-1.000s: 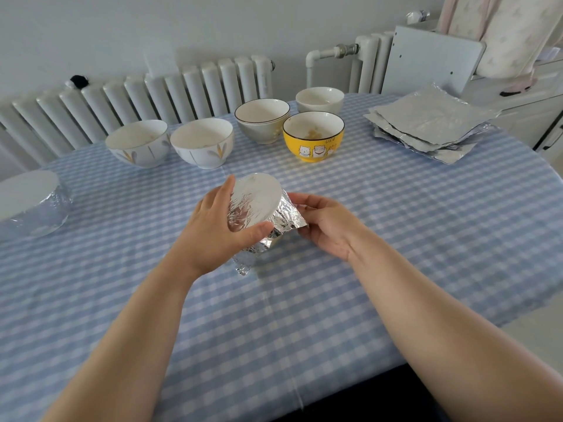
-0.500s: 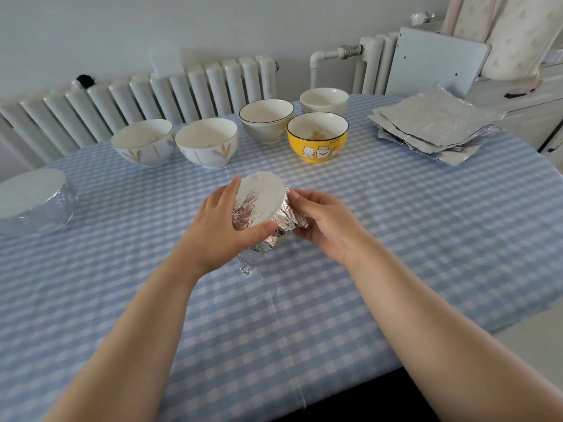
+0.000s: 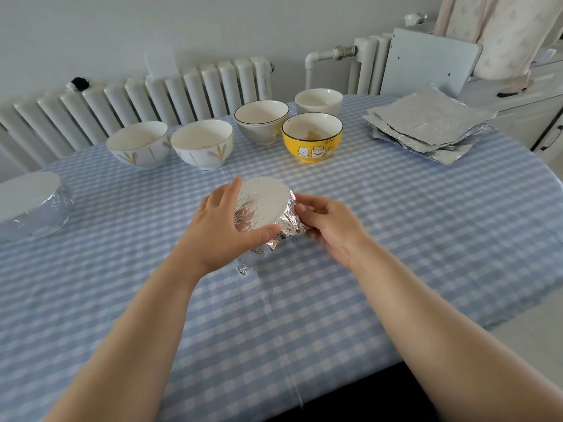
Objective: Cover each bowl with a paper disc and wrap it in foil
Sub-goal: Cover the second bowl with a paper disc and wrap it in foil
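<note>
Both hands are on one bowl at the middle of the table (image 3: pixel 396 239), which wears a blue-and-white checked cloth. The bowl being wrapped (image 3: pixel 268 220) is tilted, its mouth turned up and toward the person, a white paper disc (image 3: pixel 268 202) lying over the opening and crinkled foil (image 3: pixel 286 223) gathered up around its sides. The left hand (image 3: pixel 222 226) grips it from the left, fingers curled over the far rim and the thumb laid along the near edge of the disc. The right hand (image 3: pixel 332 226) holds the right side, fingers curled and pressing foil against the wall of the bowl. A loose tail of foil sticks out underneath, touching the cloth.

At the far left edge sits a finished bowl (image 3: pixel 30 205), already capped with a disc and foiled round.

Further back stand five uncovered bowls: two white ones with a gold leaf pattern, the left leaf bowl (image 3: pixel 138 144) and the right leaf bowl (image 3: pixel 202 144), just beside each other; then a dark-rimmed bowl (image 3: pixel 262 121), a plain white bowl (image 3: pixel 319 101) behind, and a yellow cat bowl (image 3: pixel 312 137) in front with scraps of something pale inside.

A stack of foil sheets (image 3: pixel 426 126) lies at the far right of the table. A white radiator (image 3: pixel 146 95) runs along the wall behind
</note>
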A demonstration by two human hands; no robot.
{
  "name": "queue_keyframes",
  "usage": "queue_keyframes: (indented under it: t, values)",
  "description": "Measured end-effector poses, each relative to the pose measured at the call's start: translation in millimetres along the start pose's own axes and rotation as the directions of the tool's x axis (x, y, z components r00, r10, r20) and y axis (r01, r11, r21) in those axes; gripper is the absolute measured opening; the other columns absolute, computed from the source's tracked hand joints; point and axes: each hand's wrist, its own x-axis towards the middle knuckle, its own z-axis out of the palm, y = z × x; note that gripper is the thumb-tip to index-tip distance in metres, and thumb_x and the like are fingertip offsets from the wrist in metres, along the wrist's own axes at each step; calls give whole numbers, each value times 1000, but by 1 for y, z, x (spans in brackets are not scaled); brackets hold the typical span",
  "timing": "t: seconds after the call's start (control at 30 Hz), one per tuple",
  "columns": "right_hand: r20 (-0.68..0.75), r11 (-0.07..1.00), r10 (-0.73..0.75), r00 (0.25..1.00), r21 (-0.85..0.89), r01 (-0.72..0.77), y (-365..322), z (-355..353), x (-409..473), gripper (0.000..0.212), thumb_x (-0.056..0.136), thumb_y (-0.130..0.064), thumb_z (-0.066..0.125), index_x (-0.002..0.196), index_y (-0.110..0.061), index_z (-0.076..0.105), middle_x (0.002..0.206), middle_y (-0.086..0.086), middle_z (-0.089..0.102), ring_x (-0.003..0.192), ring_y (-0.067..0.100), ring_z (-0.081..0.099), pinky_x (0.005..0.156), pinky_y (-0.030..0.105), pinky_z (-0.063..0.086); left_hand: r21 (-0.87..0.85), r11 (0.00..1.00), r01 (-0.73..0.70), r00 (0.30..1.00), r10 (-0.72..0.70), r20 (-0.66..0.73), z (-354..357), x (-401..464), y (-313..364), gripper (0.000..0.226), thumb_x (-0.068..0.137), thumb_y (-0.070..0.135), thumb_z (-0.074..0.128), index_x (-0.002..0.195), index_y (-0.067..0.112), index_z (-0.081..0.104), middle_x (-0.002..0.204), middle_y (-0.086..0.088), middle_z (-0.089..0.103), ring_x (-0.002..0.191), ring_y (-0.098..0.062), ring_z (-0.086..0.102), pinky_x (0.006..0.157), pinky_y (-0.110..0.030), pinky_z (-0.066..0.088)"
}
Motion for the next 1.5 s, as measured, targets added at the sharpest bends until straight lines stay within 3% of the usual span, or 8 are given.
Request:
queue_keyframes:
  t: [0.23,0.33,0.43,0.5,0.6,0.93,1.2,1.5]
  values:
    - [-150,956,-173,973,-262,130,7,15,0,18,96,-14,61,108,-24,72,81,-7,68,69,8,59,65,23,49,-70,998,10,1000,-11,-17,0,-1,-5,127,51,91,46,157,30,10,161,8,18,147,-13,15,116,-37,20]
    - [-168,949,-163,972,-295,109,5,21,-3,18,100,-22,55,105,-20,73,94,4,74,85,15,70,84,34,56,-96,995,17,1000,-18,-18,0,-2,-7,125,52,90,46,157,30,12,160,8,19,147,-12,16,115,-36,20]
    - [-197,919,-186,963,-383,99,-11,25,-6,53,100,-44,48,104,6,65,101,23,68,92,36,64,86,53,51,-95,995,14,1000,-16,-19,1,-3,-9,124,53,91,45,157,30,12,161,8,18,147,-13,16,117,-39,20]
    - [-184,902,-198,963,-419,106,-19,26,-5,62,97,-53,49,86,7,59,73,13,62,64,25,57,60,39,44,-90,996,17,1000,-19,-21,1,-4,-10,125,53,92,44,157,30,11,161,8,17,147,-14,15,118,-41,21]
    - [-190,873,-239,952,-472,124,-18,31,-1,39,93,-52,58,74,-19,58,65,-14,57,60,2,53,60,20,37,-109,994,25,999,-27,-24,1,-5,-10,126,52,92,44,157,30,13,160,7,18,147,-13,16,118,-41,22]
    - [-274,972,-160,948,-213,102,-6,37,8,27,91,-38,68,75,-17,61,60,-13,59,49,-5,52,55,17,42,-152,988,26,998,-34,-51,4,-5,-13,126,52,90,46,157,29,15,160,6,19,147,-13,16,118,-38,21]
    - [-273,969,-136,952,-237,70,-9,37,12,24,94,-36,65,79,-17,62,76,-1,67,72,12,61,72,36,51,-170,985,17,998,-28,-60,4,-5,-13,127,51,90,46,157,28,15,160,6,19,147,-13,16,117,-36,20]
    - [-200,962,-165,966,-249,113,-5,39,15,30,97,-31,59,75,-12,59,66,3,54,62,13,48,64,33,39,-219,976,8,997,-25,-73,5,-5,-19,123,54,88,48,156,27,18,159,6,22,146,-12,19,118,-37,22]
